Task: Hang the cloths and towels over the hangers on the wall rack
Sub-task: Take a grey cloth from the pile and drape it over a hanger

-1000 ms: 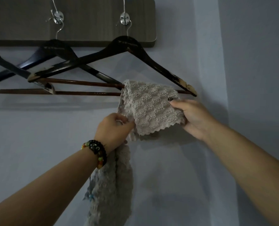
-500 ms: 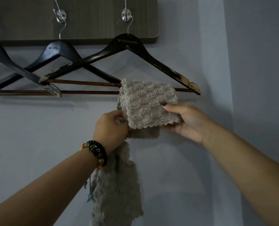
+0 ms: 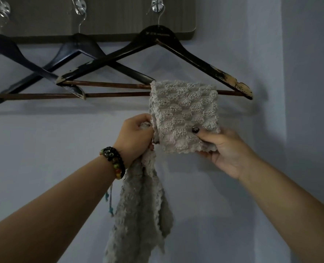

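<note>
Left hand (image 3: 136, 133), frame centre, grips the towel's (image 3: 184, 114) bunched long end; right hand (image 3: 221, 149) pinches the short flap, which is draped over the right hanger's (image 3: 195, 59) bar. Advice: feed more length over until the halves balance. Hanger tip lies near the wall corner at right; open bar lies leftward.

towel's (image 3: 138, 215) lower end cropped, leftmost hanger (image 3: 9, 52) cropped

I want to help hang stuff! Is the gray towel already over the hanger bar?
Partly. The gray towel is draped over the hanger's bar, but both hands, left and right, grip it.
</note>
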The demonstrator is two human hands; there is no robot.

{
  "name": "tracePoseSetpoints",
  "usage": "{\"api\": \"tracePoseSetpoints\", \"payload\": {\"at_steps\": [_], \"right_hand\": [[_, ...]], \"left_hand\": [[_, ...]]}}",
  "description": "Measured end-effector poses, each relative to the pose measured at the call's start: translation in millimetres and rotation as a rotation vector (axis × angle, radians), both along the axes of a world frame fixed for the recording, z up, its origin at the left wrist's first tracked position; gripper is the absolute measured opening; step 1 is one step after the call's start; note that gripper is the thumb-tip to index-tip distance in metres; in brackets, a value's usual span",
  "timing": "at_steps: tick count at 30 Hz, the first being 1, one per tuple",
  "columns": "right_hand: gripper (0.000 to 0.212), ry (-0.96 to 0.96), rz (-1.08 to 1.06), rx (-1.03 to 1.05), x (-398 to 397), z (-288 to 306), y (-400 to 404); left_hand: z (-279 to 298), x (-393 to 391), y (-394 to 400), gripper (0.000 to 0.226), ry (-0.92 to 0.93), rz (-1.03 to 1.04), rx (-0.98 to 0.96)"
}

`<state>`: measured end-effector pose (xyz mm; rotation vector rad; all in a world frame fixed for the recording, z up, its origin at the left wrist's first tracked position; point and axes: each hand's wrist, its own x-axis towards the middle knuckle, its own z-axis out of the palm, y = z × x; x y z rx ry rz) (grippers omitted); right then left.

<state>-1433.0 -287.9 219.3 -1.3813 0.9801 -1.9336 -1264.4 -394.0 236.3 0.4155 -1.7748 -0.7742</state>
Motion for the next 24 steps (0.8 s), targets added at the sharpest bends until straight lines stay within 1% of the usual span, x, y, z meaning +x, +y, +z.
{"api": "tracePoseSetpoints", "payload": {"at_steps": [2, 6, 7, 8, 9, 11, 13, 14, 15, 17, 19, 20, 22, 24], "right_hand": [[0.024, -0.003, -0.067, -0.005, 0, -3, -4], [0.050, 0.102, -0.202, -0.032, -4, -1, -8], [0.052, 0.124, -0.260, -0.064, -7, 1, -10], [0.050, 0.128, -0.294, -0.092, -9, 4, -12], [0.044, 0.098, -0.275, -0.113, -12, 7, -14], [0.031, -0.037, -0.063, -0.121, -14, 13, -15], [0.033, -0.117, 0.148, -0.098, -13, 20, -15], [0.035, -0.125, 0.193, -0.088, -11, 22, -15], [0.036, -0.118, 0.184, -0.080, -11, 24, -17], [0.036, -0.090, 0.093, -0.065, -10, 26, -21], [0.032, -0.072, -0.044, -0.077, -10, 29, -23], [0.029, -0.065, -0.105, -0.094, -11, 30, -22], [0.025, -0.042, -0.197, -0.129, -14, 31, -19], [0.020, -0.019, -0.256, -0.139, -17, 32, -17]], "left_hand": [[1, -2, 3, 0.020, 0.019, -0.032, -0.002], [6, 0, 12, 0.020, 0.076, -0.197, 0.039], [7, 1, 12, 0.022, 0.078, -0.224, 0.050], [8, 2, 12, 0.028, 0.076, -0.250, 0.063], [9, 3, 10, 0.036, 0.074, -0.278, 0.080], [10, 4, 10, 0.050, 0.047, -0.313, 0.102], [11, 4, 9, 0.054, -0.014, -0.326, 0.105], [12, 4, 10, 0.054, -0.043, -0.330, 0.103], [12, 4, 10, 0.054, -0.058, -0.326, 0.100], [16, 4, 9, 0.050, -0.062, -0.289, 0.118], [23, 6, 8, 0.043, -0.027, -0.262, 0.182], [28, 6, 5, 0.044, -0.006, -0.250, 0.213], [39, 5, 0, 0.046, 0.060, -0.206, 0.257], [49, 1, -3, 0.044, 0.143, -0.162, 0.253]]}}
